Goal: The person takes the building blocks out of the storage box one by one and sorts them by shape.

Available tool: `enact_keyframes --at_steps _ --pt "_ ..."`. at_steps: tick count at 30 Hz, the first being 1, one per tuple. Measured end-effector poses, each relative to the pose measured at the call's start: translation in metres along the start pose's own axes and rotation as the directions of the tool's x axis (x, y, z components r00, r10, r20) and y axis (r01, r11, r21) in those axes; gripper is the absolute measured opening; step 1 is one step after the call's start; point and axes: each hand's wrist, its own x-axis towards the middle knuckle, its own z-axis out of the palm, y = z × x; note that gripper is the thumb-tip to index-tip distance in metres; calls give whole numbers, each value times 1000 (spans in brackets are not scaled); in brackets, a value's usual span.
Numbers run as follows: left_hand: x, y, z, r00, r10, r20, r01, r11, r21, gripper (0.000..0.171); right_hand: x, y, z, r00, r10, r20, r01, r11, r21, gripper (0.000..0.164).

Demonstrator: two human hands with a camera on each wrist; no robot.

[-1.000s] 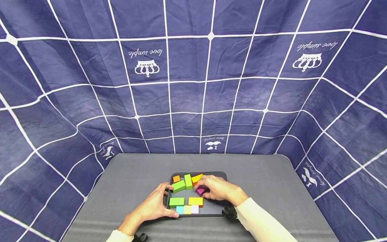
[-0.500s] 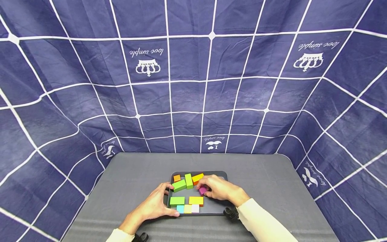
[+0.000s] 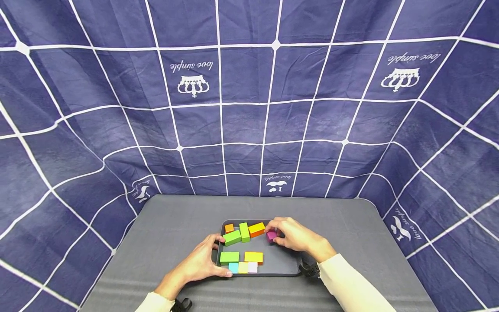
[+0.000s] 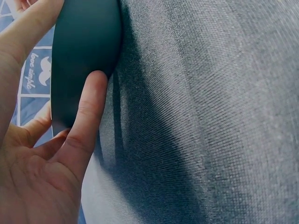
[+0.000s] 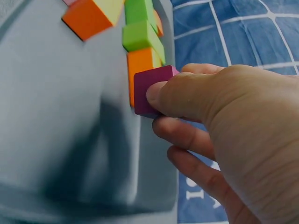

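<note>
A dark grey tray [image 3: 273, 268] holds several coloured blocks. My right hand [image 3: 298, 236] pinches a purple block [image 5: 148, 86] between thumb and fingers at the tray's back right part; in the right wrist view the block is beside an orange block [image 5: 140, 60]. My left hand [image 3: 202, 260] grips the tray's left end, its thumb at the front left corner and other fingers along the left side. In the left wrist view fingers lie against the tray's outer wall [image 4: 86, 46]. A green block [image 3: 232, 237] lies close to the left fingertips.
Along the tray's back are a small orange block [image 3: 229, 227] and an upright-lying green block [image 3: 244, 232]. Toward its front lie a green block [image 3: 229, 258], a yellow-topped block [image 3: 254, 257], and blue [image 3: 233, 268], pale yellow and white blocks. A blue checked cloth [image 3: 249, 125] surrounds the grey table [image 3: 175, 221].
My right hand has moved the purple block to the right and toward the back of the tray, beside the orange block. The left hand has stayed on the tray.
</note>
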Motion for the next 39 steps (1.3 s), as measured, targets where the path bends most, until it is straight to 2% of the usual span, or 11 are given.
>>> enact_keyframes --at_steps 7,16,22,28,39 --pt "-1 1 -2 1000 -10 11 10 1000 -12 102 -15 17 -14 997 5 -81 -5 1000 -4 36" --pt "-2 -1 0 1000 -12 2 12 1000 -16 102 -34 37 -25 989 23 -146 -22 1000 6 39" --pt "-3 -3 2 1000 -15 7 15 1000 -19 101 -47 55 -30 984 64 -166 -61 998 24 40" --pt "-3 -3 2 1000 -18 11 19 999 -26 100 -59 69 -26 978 102 -180 -95 994 45 39" --pt "-1 -1 2 1000 -13 0 13 1000 -14 101 -73 86 -6 968 191 -166 -183 981 59 38"
